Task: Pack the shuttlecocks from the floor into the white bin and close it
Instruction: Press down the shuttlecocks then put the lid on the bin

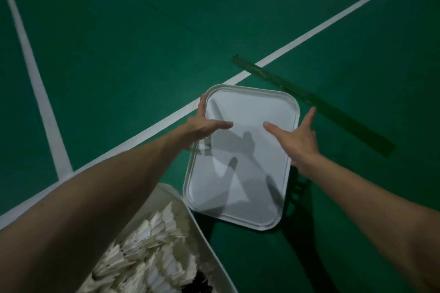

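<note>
A person reaches both bare arms out over a white lid (240, 173) on a green court floor (119, 54). The left hand (202, 126) is at the lid's left rim, wide open, its fingers (202, 104) straight along the outside of that rim and its thumb (222, 124) stretched out above the lid's top face. The right hand (301, 137) mirrors it at the lid's right rim, a straight finger (309, 116) pointing away from the person and the thumb (273, 129) reaching in over the lid toward the other thumb. Neither hand's fingers are curled around the rim. It cannot be told whether the thumbs touch the lid, or whether the lid rests flat on the floor. Grey shadows of hands and arms cross the lid's top face.

The white bin (204, 245) stands open just beside the lid's near left corner, partly hidden under the left forearm. It is packed with white feathered shuttlecocks (152, 245), which lie in overlapping rows inside it.

A white court line (309, 33) runs diagonally behind the lid, passing under its far left corner, and a second white line (31, 59) meets it well to the lid's left. A dark green strip (316, 102) lies on the floor off the lid's far right corner, crossing the diagonal line.
</note>
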